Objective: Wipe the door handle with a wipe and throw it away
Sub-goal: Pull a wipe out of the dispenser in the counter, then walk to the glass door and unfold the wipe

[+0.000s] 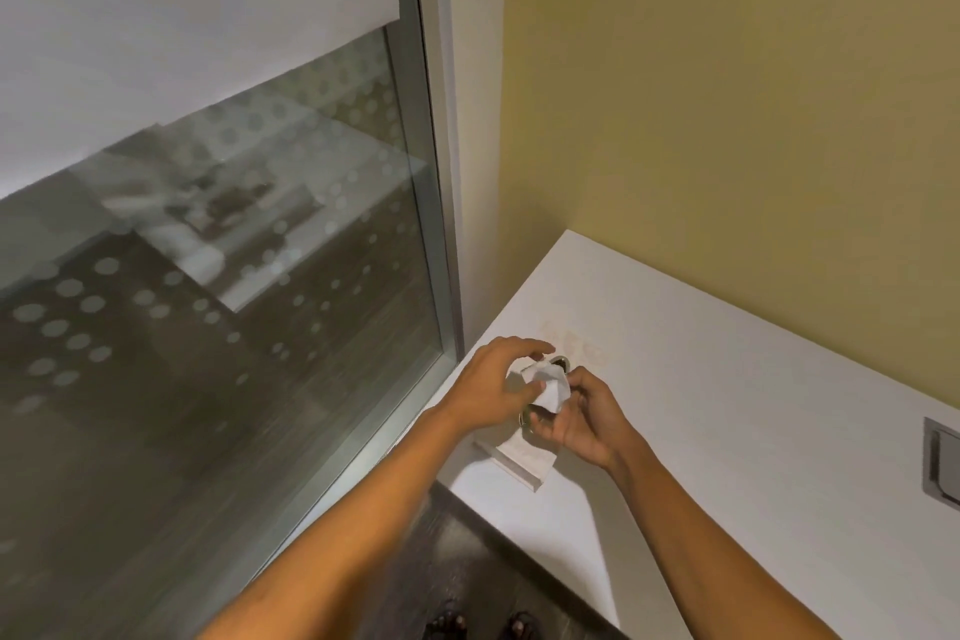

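The white door (727, 405) fills the space beyond and to the right of both hands, swung open against a yellow wall (727, 94), and the glass panel (208, 327) with its frosted dots runs away to the left of the left hand (496, 387). From where I stand the door looks free to swing, so a hard push on the handle could move it and spoil the wiping stroke. Just below the hands a pale strip (519, 457) juts from the door's edge; I cannot tell what it is, but a wrist dropping low could knock it. The left hand is curled over the top, fingers and thumb pinching the near edge of the wipe (545, 382). The right hand (582, 424) cups from below and to the right, fingers bent in against the wipe's lower side, so both hands hold the one wipe. The wipe sits between them, bunched and draped over the door handle (560, 362), of which only a small metal curve shows above the right hand's fingertips and another glint below the left hand. The cloth is crumpled, so the likeliest failure is patchy cover: parts of the metal missed. With two loose pinches, it could also slip off and fall to the dark floor (441, 561) beneath the forearms.
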{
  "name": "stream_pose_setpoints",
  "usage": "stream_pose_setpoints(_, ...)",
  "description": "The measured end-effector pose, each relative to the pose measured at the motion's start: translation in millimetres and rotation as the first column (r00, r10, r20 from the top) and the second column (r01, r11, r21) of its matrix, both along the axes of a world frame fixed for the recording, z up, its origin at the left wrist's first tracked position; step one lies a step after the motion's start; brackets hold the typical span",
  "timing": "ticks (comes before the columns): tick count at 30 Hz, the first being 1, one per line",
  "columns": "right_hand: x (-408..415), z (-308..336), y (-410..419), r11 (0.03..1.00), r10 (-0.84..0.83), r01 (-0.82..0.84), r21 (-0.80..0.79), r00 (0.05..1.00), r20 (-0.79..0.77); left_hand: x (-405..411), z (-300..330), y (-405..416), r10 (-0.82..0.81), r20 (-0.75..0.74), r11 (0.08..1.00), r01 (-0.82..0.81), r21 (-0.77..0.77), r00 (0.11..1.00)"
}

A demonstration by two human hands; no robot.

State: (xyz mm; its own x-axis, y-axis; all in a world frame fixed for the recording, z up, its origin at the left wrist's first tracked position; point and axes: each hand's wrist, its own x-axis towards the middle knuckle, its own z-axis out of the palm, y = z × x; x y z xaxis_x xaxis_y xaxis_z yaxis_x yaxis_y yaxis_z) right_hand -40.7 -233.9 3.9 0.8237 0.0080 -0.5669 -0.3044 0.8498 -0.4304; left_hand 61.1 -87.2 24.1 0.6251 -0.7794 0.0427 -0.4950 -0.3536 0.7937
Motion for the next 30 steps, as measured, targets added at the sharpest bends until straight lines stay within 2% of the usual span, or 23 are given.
stream_pose_setpoints(4,2,4,16,0.992,0.125,-0.126,-0.012,0.992,-0.016,-12,10,19,0.092,0.073,0.996,-0.09,-0.029,0.993)
stream_pose_setpoints(9,3,6,39,0.945,0.302,-0.294,-0.14,0.952,0.041,-32,19,54,0.327,-0.023,0.944,-0.327,-0.044,0.945)
stream_pose_setpoints(16,-2,24,81,0.819,0.457,-0.427,-0.384,0.889,-0.015,-49,22,118,0.594,-0.176,0.795,-0.606,-0.021,0.785)
stream_pose_setpoints(18,-3,33,101,0.715,0.532,-0.467,-0.521,0.846,-0.028,-55,21,137,0.654,-0.239,0.737,-0.676,-0.013,0.718)
stream_pose_setpoints(20,-3,41,125,0.584,0.611,-0.492,-0.646,0.79,-0.05,-60,18,158,0.687,-0.323,0.683,-0.73,-0.019,0.651)
stream_pose_setpoints(22,-1,42,148,0.53,0.629,-0.489,-0.693,0.775,-0.065,-66,18,180,0.691,-0.403,0.643,-0.765,-0.034,0.599)
stream_pose_setpoints(27,-4,44,198,0.575,0.625,-0.502,-0.646,0.779,-0.049,-88,26,235,0.663,-0.541,0.571,-0.817,-0.082,0.517)
stream_pose_setpoints(30,-9,46,228,0.565,0.655,-0.53,-0.632,0.754,-0.048,-102,27,269,0.638,-0.607,0.542,-0.836,-0.082,0.474)
